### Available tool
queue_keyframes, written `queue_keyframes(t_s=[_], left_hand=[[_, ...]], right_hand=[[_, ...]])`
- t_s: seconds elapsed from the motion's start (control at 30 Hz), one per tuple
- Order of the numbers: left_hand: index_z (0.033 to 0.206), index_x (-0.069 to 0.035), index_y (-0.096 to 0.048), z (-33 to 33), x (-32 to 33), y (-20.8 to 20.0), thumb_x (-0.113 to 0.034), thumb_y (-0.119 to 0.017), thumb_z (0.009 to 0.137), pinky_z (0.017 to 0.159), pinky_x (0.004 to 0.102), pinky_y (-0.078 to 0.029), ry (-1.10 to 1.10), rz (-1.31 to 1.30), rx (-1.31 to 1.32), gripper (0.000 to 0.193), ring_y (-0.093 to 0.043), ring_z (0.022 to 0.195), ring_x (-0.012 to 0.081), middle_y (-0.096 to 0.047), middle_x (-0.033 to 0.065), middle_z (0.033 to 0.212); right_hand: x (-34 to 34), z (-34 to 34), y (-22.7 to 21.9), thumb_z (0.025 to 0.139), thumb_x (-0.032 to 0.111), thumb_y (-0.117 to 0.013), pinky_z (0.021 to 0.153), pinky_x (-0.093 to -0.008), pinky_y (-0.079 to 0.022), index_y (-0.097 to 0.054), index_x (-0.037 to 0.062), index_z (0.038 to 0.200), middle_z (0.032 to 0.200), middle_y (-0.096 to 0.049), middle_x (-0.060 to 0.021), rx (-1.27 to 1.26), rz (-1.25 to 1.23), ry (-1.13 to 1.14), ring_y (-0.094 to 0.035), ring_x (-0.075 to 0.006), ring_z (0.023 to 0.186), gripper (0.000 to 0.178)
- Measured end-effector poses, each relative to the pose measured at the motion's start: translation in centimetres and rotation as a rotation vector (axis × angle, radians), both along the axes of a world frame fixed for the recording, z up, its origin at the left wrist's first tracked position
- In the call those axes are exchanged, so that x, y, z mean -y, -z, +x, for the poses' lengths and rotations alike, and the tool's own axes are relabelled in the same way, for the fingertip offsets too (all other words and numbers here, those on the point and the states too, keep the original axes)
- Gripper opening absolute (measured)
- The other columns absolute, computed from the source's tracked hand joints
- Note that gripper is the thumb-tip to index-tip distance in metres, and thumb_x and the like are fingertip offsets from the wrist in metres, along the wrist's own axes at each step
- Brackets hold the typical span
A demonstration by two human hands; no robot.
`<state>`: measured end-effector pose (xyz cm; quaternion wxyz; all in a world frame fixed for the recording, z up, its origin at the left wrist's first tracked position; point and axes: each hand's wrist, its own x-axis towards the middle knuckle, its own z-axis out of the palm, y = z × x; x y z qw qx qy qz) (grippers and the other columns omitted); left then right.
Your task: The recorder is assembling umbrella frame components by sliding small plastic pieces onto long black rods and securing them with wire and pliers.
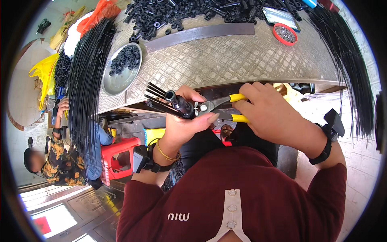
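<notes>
My left hand [183, 125] is closed around a black tubular piece [183, 105] with a hollow round end turned up. Several thin black rods [155, 94] fan out from it to the left, like part of an umbrella frame. In my right hand [272, 111] is a pair of pliers [219, 101] with yellow handles, which are spread apart. The pliers' head lies close against the black piece, by my left thumb. A small shiny bit shows there; whether the jaws bite on anything cannot be made out.
On the patterned table [238, 56] lie a heap of black parts [181, 14], a flat metal strip [201, 36], a metal bowl [115, 84] and a red dish [291, 40]. Bundles of black rods [86, 80] hang over both sides. A person [60, 161] sits left, near a red stool [121, 151].
</notes>
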<state>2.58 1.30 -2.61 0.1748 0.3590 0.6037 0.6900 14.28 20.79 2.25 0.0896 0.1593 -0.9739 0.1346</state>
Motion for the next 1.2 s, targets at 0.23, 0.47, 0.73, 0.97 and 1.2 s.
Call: queue_keyframes(t_s=[0.23, 0.47, 0.73, 0.97, 1.2], left_hand=[[0.088, -0.004, -0.051, -1.0, 0.3, -0.1, 0.0, -0.074, 0.065, 0.067, 0.0221, -0.043, -0.115, -0.101, -0.011, 0.034, -0.052, 0.074, 0.0062, -0.055, 0.0015, 0.082], [0.098, -0.003, -0.052, -1.4, 0.6, -0.2, -0.008, -0.084, 0.061, 0.065, 0.021, -0.043, 0.058, 0.048, 0.203, 0.05, -0.052, 0.076, 0.0073, -0.055, 0.0008, 0.087], [0.095, -0.005, -0.052, -1.0, 0.1, 0.0, 0.001, -0.078, 0.063, 0.065, 0.0202, -0.042, -0.025, 0.05, 0.099, 0.042, -0.05, 0.075, 0.006, -0.053, 0.0002, 0.084], [0.098, -0.004, -0.049, -1.4, 0.0, 0.1, 0.0, -0.073, 0.07, 0.059, 0.0201, -0.042, -0.039, 0.094, 0.214, 0.037, -0.049, 0.065, 0.0065, -0.052, 0.0015, 0.078], [0.084, -0.007, -0.045, -4.3, 2.7, -3.9, -0.009, -0.062, 0.084, 0.041, 0.0235, -0.033, -0.141, 0.335, 0.21, 0.017, -0.038, 0.044, 0.0084, -0.047, 0.0037, 0.067]], right_hand=[[1.5, -1.0, 1.4, 0.071, 0.013, -0.062, 0.07, -0.0355, -0.042, -0.06, 0.0032, 0.09, 0.091, -0.051, -0.0107, 0.016, 0.008, 0.076, -0.052, -0.0254, 0.083, 0.021], [0.3, -1.5, 0.7, 0.073, 0.014, -0.061, 0.078, -0.0361, -0.04, -0.061, 0.0037, 0.098, 0.101, -0.053, -0.0097, -0.16, -0.006, 0.01, -0.051, -0.0263, 0.092, 0.028], [0.4, -1.2, -2.0, 0.071, 0.007, -0.06, 0.074, -0.035, -0.045, -0.062, 0.0031, 0.096, 0.098, -0.052, -0.0098, 0.12, 0.046, -0.014, -0.054, -0.0259, 0.087, 0.025], [0.1, -1.9, -0.5, 0.074, 0.016, -0.063, 0.075, -0.0365, -0.047, -0.061, 0.0033, 0.092, 0.096, -0.052, -0.0115, 0.021, -0.04, 0.028, -0.055, -0.0277, 0.089, 0.022], [-7.4, -4.6, 1.1, 0.075, 0.027, -0.065, 0.079, -0.0392, -0.046, -0.063, 0.006, 0.092, 0.097, -0.056, -0.012, -0.101, 0.113, 0.22, -0.055, -0.0297, 0.094, 0.027]])
